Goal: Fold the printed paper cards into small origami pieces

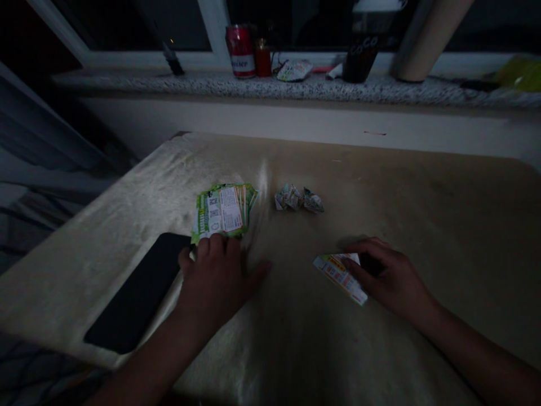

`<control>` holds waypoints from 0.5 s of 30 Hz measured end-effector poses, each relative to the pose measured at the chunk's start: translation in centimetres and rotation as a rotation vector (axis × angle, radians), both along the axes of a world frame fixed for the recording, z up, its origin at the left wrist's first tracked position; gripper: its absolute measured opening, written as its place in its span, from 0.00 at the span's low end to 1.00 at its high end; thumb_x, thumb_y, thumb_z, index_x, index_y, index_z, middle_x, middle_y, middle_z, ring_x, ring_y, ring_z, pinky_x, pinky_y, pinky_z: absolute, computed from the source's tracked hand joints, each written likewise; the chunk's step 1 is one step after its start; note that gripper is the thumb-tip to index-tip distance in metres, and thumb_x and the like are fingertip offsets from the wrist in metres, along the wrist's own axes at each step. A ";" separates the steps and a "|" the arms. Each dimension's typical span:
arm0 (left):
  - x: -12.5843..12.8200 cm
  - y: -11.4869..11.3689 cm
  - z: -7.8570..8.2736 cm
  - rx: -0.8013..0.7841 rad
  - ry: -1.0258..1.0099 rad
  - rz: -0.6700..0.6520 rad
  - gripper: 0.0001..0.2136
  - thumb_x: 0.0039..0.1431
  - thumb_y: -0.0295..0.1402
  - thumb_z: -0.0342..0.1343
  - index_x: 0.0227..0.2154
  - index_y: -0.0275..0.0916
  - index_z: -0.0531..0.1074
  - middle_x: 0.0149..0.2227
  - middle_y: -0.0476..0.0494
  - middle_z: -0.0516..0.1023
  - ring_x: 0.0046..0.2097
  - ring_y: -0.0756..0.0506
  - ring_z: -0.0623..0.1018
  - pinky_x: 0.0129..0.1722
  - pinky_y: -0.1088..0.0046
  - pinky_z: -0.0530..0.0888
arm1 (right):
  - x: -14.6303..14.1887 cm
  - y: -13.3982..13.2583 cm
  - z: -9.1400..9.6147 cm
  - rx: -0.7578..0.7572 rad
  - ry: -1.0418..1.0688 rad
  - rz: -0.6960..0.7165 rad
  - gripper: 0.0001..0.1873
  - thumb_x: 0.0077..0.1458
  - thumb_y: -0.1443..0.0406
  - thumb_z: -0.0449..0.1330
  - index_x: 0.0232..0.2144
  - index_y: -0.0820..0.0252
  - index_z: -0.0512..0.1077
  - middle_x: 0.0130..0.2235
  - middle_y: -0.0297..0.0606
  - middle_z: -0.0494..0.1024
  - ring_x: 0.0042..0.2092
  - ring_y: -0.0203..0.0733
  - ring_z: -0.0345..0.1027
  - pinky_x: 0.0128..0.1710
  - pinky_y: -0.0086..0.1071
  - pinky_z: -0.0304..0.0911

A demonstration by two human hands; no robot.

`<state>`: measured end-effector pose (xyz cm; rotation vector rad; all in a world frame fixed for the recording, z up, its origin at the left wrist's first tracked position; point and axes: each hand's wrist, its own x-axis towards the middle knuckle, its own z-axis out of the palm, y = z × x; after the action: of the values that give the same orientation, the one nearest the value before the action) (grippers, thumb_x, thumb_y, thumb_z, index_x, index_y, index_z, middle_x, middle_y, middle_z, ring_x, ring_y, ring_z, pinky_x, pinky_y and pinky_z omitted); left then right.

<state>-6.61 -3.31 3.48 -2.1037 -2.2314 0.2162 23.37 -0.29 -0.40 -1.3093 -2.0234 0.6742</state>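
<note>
My left hand (217, 276) lies flat on the table with fingers spread, its fingertips touching the near edge of a stack of green and white printed leaflets (224, 210). My right hand (391, 276) is curled around a single folded leaflet (340, 275), pinching it just above the tabletop. Two small folded paper pieces (298, 199) sit side by side beyond both hands, near the middle of the table.
A dark phone or tablet (137, 293) lies at the table's left front edge, beside my left wrist. The tan table (422, 192) stands below a stone windowsill (211, 84) holding a red can (240, 51), a small red bottle (262, 57), a dark cup (362, 48) and wrappers.
</note>
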 end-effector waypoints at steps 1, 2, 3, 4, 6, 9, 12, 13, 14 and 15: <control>0.0 0.1 0.0 0.009 0.009 -0.002 0.27 0.62 0.55 0.50 0.46 0.34 0.73 0.48 0.28 0.73 0.53 0.27 0.71 0.52 0.39 0.65 | 0.0 0.0 0.0 -0.004 0.004 0.000 0.07 0.62 0.63 0.62 0.42 0.56 0.76 0.41 0.42 0.80 0.41 0.47 0.74 0.42 0.42 0.68; -0.1 0.2 -0.1 0.012 0.009 -0.001 0.27 0.62 0.55 0.50 0.46 0.34 0.73 0.48 0.28 0.73 0.54 0.26 0.71 0.53 0.38 0.65 | 0.0 0.0 0.0 -0.008 0.007 0.001 0.07 0.62 0.63 0.61 0.42 0.56 0.76 0.41 0.41 0.80 0.41 0.47 0.75 0.42 0.42 0.68; -0.3 0.3 -0.1 0.005 0.000 0.001 0.27 0.62 0.56 0.50 0.46 0.35 0.73 0.48 0.28 0.73 0.54 0.26 0.71 0.52 0.38 0.65 | 0.0 -0.1 0.1 -0.011 0.009 0.004 0.07 0.62 0.63 0.61 0.42 0.55 0.76 0.41 0.41 0.80 0.41 0.47 0.75 0.42 0.42 0.68; -0.5 0.4 -0.2 -0.008 -0.010 0.007 0.27 0.62 0.57 0.50 0.45 0.35 0.73 0.48 0.28 0.73 0.53 0.27 0.71 0.51 0.38 0.67 | 0.0 -0.1 0.1 -0.014 0.008 0.009 0.07 0.63 0.63 0.61 0.42 0.55 0.76 0.42 0.41 0.80 0.41 0.47 0.75 0.42 0.42 0.68; -0.9 0.7 -0.2 -0.028 -0.021 0.016 0.28 0.61 0.59 0.50 0.46 0.36 0.73 0.48 0.29 0.72 0.53 0.27 0.72 0.48 0.42 0.69 | 0.0 -0.1 0.1 -0.017 0.003 0.016 0.07 0.63 0.63 0.61 0.42 0.55 0.76 0.42 0.41 0.80 0.42 0.47 0.75 0.42 0.42 0.68; -1.0 0.8 0.3 0.008 0.002 -0.010 0.28 0.60 0.57 0.52 0.48 0.35 0.72 0.47 0.29 0.72 0.51 0.28 0.73 0.47 0.47 0.71 | 0.0 0.0 0.2 -0.021 -0.009 0.011 0.07 0.63 0.63 0.61 0.42 0.55 0.76 0.42 0.42 0.80 0.40 0.46 0.74 0.41 0.41 0.68; 0.5 0.7 1.3 0.060 -0.017 -0.133 0.23 0.62 0.52 0.54 0.42 0.34 0.73 0.44 0.29 0.73 0.49 0.29 0.73 0.48 0.48 0.71 | 0.0 0.0 0.2 -0.020 -0.019 0.008 0.07 0.62 0.63 0.61 0.42 0.56 0.76 0.40 0.42 0.80 0.40 0.47 0.74 0.40 0.42 0.68; 1.3 0.7 1.6 0.076 -0.058 -0.195 0.21 0.62 0.52 0.55 0.39 0.35 0.73 0.43 0.30 0.73 0.48 0.30 0.74 0.48 0.49 0.71 | 0.0 0.0 0.2 -0.015 -0.014 0.010 0.07 0.62 0.64 0.61 0.42 0.56 0.76 0.41 0.42 0.80 0.40 0.47 0.74 0.41 0.42 0.68; 2.2 0.8 1.8 0.089 -0.115 -0.282 0.19 0.63 0.50 0.55 0.38 0.36 0.73 0.42 0.32 0.73 0.48 0.31 0.73 0.49 0.49 0.71 | -0.1 0.0 0.2 -0.009 -0.006 0.012 0.06 0.62 0.64 0.61 0.42 0.55 0.76 0.41 0.42 0.80 0.40 0.47 0.74 0.41 0.42 0.67; 3.1 1.0 2.0 0.097 -0.193 -0.369 0.15 0.63 0.46 0.55 0.38 0.36 0.72 0.42 0.33 0.73 0.48 0.33 0.73 0.50 0.50 0.71 | -0.1 0.0 0.2 -0.003 0.004 0.015 0.06 0.62 0.64 0.62 0.42 0.55 0.76 0.41 0.41 0.80 0.40 0.46 0.74 0.41 0.42 0.67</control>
<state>-3.55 -2.34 5.43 -2.5187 -1.8434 -0.1189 23.30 -0.28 -0.22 -1.2952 -2.0313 0.6867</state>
